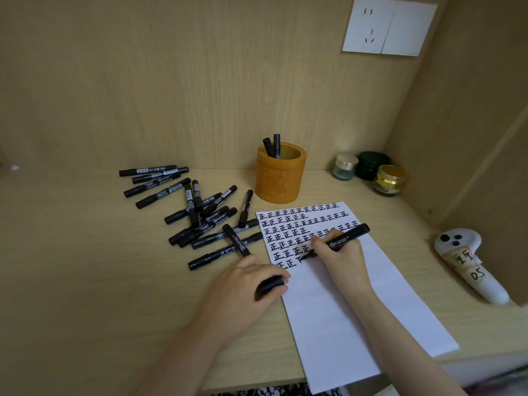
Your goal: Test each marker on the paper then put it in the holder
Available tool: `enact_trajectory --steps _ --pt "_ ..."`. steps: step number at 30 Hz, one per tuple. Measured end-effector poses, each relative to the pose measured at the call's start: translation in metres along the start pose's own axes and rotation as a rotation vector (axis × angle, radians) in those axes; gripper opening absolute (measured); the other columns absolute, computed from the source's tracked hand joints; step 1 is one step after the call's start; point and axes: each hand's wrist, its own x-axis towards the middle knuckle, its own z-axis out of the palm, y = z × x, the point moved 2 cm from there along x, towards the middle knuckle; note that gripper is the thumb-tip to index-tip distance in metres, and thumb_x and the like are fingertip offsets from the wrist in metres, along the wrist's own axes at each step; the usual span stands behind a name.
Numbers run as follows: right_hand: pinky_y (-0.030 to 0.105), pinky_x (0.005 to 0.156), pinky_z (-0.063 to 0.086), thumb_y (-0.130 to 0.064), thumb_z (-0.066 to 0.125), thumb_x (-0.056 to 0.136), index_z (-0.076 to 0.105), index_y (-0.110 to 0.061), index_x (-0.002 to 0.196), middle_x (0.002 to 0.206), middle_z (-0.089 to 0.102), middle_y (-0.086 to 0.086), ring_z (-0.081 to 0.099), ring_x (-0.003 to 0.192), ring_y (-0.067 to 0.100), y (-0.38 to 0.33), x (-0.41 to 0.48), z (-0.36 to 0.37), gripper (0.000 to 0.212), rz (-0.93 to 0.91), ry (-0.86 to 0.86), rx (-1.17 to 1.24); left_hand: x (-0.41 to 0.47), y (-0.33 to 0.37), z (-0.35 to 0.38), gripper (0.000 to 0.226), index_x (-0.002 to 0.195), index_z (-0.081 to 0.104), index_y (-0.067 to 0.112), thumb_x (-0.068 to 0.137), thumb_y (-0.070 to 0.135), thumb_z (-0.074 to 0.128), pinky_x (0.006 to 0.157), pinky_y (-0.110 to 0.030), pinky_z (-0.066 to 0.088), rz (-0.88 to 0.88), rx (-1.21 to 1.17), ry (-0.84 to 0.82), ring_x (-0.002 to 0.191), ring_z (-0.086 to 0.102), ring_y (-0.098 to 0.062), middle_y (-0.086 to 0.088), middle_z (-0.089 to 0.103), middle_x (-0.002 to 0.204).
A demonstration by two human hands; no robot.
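Two markers (273,145) in holder (278,182), one marker (347,237) in right hand (341,257), three jars (371,166)

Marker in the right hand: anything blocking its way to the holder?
Nothing visible. Only flat paper lies between the marker in the right hand and the holder. Two markers lean at the left of its mouth; the rest is open. The pile lies off to the left. The left hand holds a cap.
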Motion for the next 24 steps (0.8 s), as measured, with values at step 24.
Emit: enact_trajectory --steps 24 --pt "0.013 0.056 0.040 -0.007 0.067 0.083 0.061 0.003 0.068 0.063 0.062 0.003 0.053 0.058 0.003 -0.0055 -0.0055 0.0010 0.018 0.012 -0.061 0.032 -0.0002 0.0002 0.0001 0.024 0.108 0.061 0.045 0.084 0.048 0.058 0.074 -0.013 0.047 0.009 -0.012 0.000 0.080 0.053 0.006 0.023 0.050 0.090"
